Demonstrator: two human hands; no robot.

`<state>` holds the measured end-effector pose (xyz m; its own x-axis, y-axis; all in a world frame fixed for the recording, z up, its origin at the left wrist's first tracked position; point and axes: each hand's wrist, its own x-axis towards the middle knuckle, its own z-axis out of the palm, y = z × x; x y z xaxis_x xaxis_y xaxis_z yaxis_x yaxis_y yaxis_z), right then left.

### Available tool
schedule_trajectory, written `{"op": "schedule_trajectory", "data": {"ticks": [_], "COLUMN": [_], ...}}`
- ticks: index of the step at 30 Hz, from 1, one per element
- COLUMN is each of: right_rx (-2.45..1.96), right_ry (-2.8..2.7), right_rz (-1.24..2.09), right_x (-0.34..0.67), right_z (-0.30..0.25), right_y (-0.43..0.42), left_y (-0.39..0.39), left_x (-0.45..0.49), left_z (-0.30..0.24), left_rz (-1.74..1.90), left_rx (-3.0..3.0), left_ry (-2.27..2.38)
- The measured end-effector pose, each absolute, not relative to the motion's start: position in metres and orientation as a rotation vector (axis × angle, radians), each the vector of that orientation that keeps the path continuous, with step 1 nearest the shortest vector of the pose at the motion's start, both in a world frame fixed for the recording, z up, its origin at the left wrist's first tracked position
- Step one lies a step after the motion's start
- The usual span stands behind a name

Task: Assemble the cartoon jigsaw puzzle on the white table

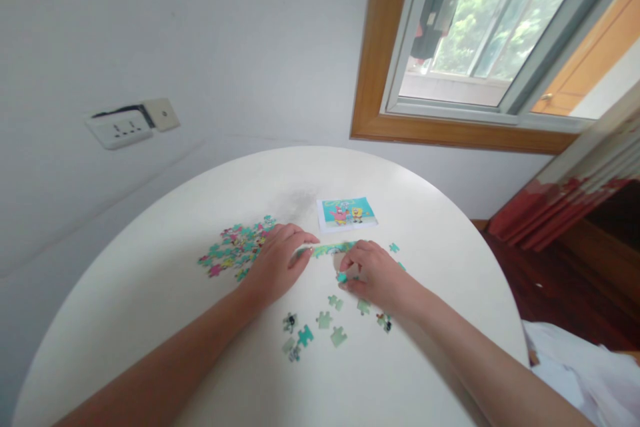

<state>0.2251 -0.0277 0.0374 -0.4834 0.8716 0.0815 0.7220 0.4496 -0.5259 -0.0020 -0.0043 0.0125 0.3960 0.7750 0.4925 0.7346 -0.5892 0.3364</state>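
My right hand (373, 273) is closed in a pinch on a teal jigsaw puzzle piece (342, 277), just below a row of joined pieces. That joined strip (327, 249), green and teal, runs sideways, its right part covered by my right hand. At the strip's left end lies my left hand (280, 257), fingers stretched out and thumb apart, nothing gripped in it. Beside and partly behind my left hand is a pile of mixed pieces (233, 247). Loose pale green pieces (339, 336) and a teal piece (305, 335) lie nearer me.
A picture card (347, 213) with two cartoon figures lies beyond the strip. The round white table (165, 340) meets the wall, which has a socket (120, 128). A wood-framed window (383, 47) is at the right. White cloth (580, 367) lies beside the table's right edge.
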Motion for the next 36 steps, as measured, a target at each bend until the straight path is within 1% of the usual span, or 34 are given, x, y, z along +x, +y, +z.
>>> {"op": "schedule_trajectory", "data": {"ticks": [4,8,11,15,21,28,36], "right_rx": [-1.292,-1.275,-1.365,-1.543,-1.633,-1.638,-1.684], "right_ry": [-2.335,-2.289,-2.173,-2.002,-1.967,-2.046,-2.05], "right_rz": [0.635,0.738,0.807,0.756,0.855,0.714,0.664], "right_x": [0.223,0.224,0.24,0.276,0.288,0.272,0.271], "right_z": [0.033,0.032,0.039,0.047,0.04,0.034,0.032], "right_y": [-0.028,-0.027,-0.021,-0.003,0.007,0.005,0.007], "left_y": [-0.005,-0.004,-0.004,-0.004,-0.002,-0.003,-0.002], "left_x": [-0.002,-0.002,-0.002,-0.002,-0.003,-0.003,-0.002], "left_z": [0.013,0.014,0.014,0.013,0.01,0.011,0.011], "left_rz": [0.959,0.95,0.943,0.942,0.954,0.953,0.936], "left_rx": [2.56,2.571,2.568,2.559,2.553,2.563,2.552], "left_ry": [1.398,1.382,1.384,1.372,1.348,1.35,1.356]}}
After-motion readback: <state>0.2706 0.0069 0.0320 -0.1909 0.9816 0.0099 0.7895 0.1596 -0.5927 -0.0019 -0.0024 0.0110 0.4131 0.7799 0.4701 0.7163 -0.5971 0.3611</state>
